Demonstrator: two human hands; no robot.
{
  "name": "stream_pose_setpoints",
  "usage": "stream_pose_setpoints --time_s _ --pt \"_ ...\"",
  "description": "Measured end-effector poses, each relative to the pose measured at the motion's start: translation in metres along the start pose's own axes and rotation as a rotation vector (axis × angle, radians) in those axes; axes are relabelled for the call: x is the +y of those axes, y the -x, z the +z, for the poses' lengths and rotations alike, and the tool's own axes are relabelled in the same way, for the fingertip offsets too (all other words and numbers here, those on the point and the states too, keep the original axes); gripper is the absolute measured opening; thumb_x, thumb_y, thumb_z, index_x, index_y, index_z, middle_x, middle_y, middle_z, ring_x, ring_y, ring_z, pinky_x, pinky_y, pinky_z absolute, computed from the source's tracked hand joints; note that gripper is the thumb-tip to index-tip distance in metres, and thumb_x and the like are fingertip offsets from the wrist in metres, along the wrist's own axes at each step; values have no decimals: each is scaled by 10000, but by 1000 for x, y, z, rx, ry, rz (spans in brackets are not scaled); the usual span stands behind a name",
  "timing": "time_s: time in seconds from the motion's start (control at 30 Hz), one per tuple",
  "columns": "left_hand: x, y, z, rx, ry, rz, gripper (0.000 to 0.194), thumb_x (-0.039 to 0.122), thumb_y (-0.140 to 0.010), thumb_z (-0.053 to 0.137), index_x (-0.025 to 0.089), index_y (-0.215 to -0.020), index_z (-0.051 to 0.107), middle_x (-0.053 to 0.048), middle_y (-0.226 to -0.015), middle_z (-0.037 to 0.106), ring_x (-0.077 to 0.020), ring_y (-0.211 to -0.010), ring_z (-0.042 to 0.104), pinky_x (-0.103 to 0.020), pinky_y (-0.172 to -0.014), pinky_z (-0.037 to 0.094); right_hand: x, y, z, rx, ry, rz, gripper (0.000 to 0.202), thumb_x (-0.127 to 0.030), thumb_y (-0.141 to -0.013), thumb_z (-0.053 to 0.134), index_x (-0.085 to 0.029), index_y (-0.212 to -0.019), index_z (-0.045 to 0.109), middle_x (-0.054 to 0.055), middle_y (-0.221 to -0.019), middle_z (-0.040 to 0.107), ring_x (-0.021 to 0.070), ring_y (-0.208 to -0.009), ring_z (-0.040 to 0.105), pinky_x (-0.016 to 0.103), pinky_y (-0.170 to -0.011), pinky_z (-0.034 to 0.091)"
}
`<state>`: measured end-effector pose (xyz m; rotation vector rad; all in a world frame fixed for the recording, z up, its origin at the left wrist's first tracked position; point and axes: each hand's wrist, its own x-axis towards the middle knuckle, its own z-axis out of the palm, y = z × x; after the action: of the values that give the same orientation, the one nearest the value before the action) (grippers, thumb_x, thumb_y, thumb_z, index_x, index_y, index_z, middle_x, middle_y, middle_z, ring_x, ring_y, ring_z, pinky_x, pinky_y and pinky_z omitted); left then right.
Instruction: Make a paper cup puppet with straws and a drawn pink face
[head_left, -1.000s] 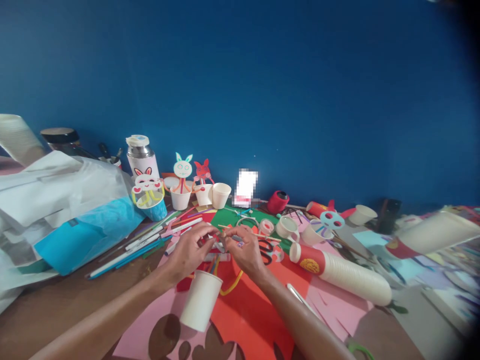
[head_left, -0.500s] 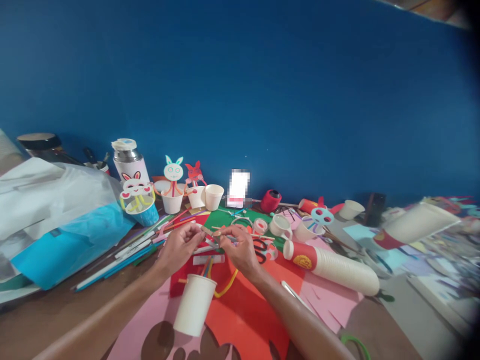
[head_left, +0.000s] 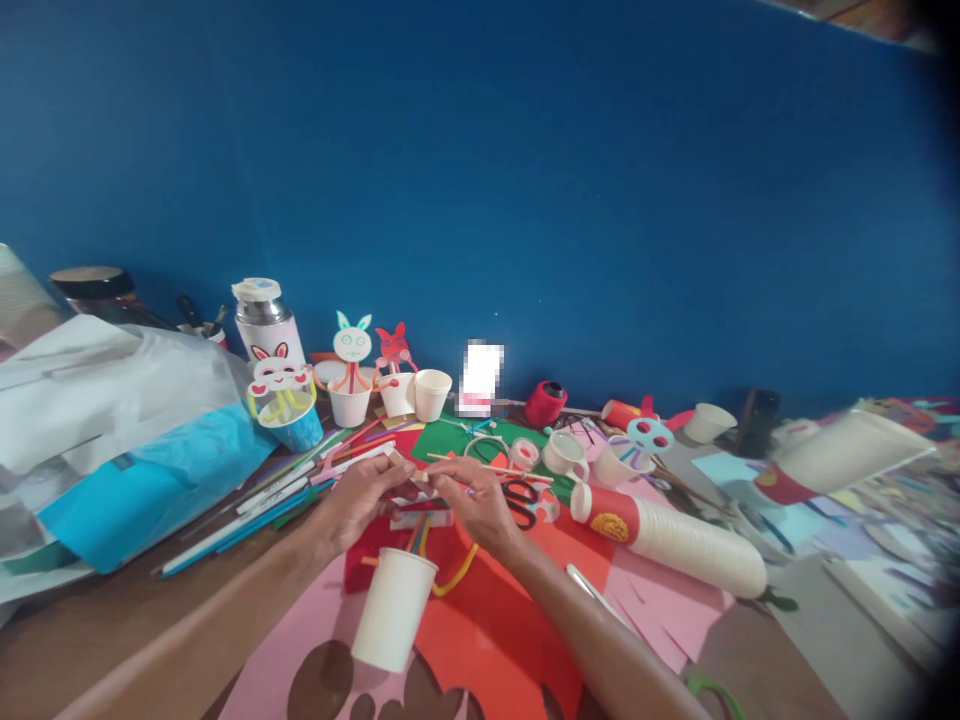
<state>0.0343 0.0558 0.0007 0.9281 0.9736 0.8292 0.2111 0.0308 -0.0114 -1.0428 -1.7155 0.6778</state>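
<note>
Above the middle of the worktable my left hand and my right hand meet, fingertips almost touching. Both are closed in a pinch on a small pale strip; its kind is too small to make out. Just below them a white paper cup lies tipped, with a yellow strip and other coloured strips coming from its upper end. A white tube lies between this cup and my hands. Black-handled scissors rest beside my right hand.
Paper-cup rabbit figures stand along the blue wall, near a thermos flask. Markers lie left. A stack of paper cups lies right. Cut red paper and pink paper cover the front.
The strip between my fingers has turned and shows less of its length. My hands have drawn slightly closer together. The whole view has shifted a little; the tipped cup stays put.
</note>
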Motion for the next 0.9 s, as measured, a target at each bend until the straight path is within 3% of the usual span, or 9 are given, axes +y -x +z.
stream_pose_setpoints --time_s 0.13,0.33,0.67,0.9 --pt "-1 1 1 3 -8 36 317 422 -646 774 147 -753 659 -55 -725 686 -173 -668 607 -206 -445 443 5 -1 -1 55 -11 47 170 -256 -873 550 -230 -861 717 36 -843 728 198 -832 654 334 -790 463" --pt "-7 1 4 -30 -70 97 325 441 -689 744 129 -744 671 -63 -773 684 -175 -698 611 -210 -474 453 7 1 4 49 13 -77 139 -233 -849 600 -246 -923 717 50 -885 704 208 -911 632 356 -833 470" --pt "-10 3 8 -63 42 51 313 386 -653 794 118 -701 640 -37 -660 648 -165 -612 620 -206 -448 447 6 2 4 -7 -34 -149 91 -173 -838 608 -240 -835 669 37 -887 677 194 -932 613 362 -871 463" --pt "3 -2 -4 -32 155 -14 119 216 -793 674 114 -735 652 -60 -678 681 -152 -603 647 -191 -450 478 -3 3 1 0 -125 -90 93 -203 -888 532 -233 -828 597 45 -949 682 184 -953 618 357 -866 469"
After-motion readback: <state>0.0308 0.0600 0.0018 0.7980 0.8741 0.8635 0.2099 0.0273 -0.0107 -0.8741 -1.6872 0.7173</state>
